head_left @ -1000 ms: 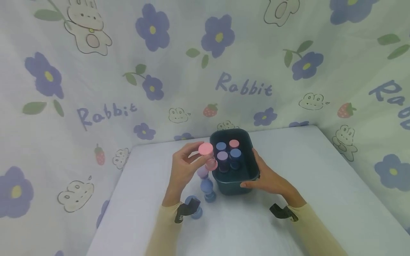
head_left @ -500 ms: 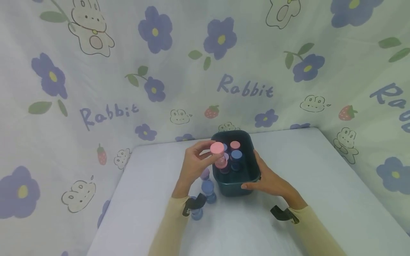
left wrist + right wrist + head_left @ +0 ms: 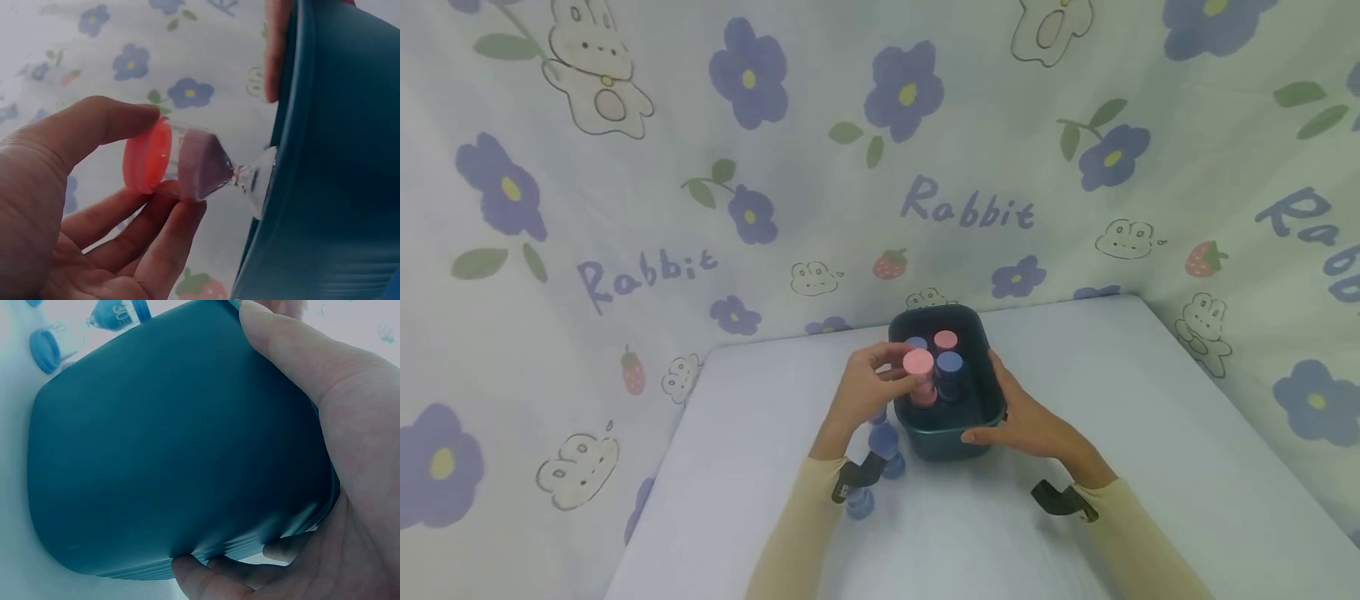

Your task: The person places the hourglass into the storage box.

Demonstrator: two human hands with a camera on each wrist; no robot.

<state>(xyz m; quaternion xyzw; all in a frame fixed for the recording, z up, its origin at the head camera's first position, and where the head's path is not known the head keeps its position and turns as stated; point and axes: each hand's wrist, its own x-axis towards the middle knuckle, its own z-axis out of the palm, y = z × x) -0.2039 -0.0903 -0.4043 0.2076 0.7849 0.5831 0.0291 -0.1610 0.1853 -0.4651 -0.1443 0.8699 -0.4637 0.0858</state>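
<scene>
My left hand (image 3: pixel 871 390) pinches a pink-capped hourglass (image 3: pixel 918 363) between thumb and fingertips, upright over the left part of a dark teal bin (image 3: pixel 951 443). In the left wrist view, purplish-pink sand fills part of the glass (image 3: pixel 200 159), and its far end is hidden behind the bin's rim. Inside the bin stand a pink-topped hourglass (image 3: pixel 946 340) and two blue-topped ones, the nearer (image 3: pixel 950 363) beside the held one. My right hand (image 3: pixel 1033 417) grips the bin's right side, thumb at the near rim and fingers curled along the wall (image 3: pixel 156 456).
Left of the bin, on the white table (image 3: pixel 1150 467), stand a blue hourglass (image 3: pixel 883 440) and another blue one (image 3: pixel 860 503), partly covered by the left wrist strap. A purple one (image 3: pixel 877 415) shows partly behind the left hand. A patterned curtain (image 3: pixel 820 167) hangs behind the table.
My left hand has carried the pink hourglass rightward from beside the bin to over it, then lower; it now covers the purple-topped one there. The right hand keeps its grip on the bin.
</scene>
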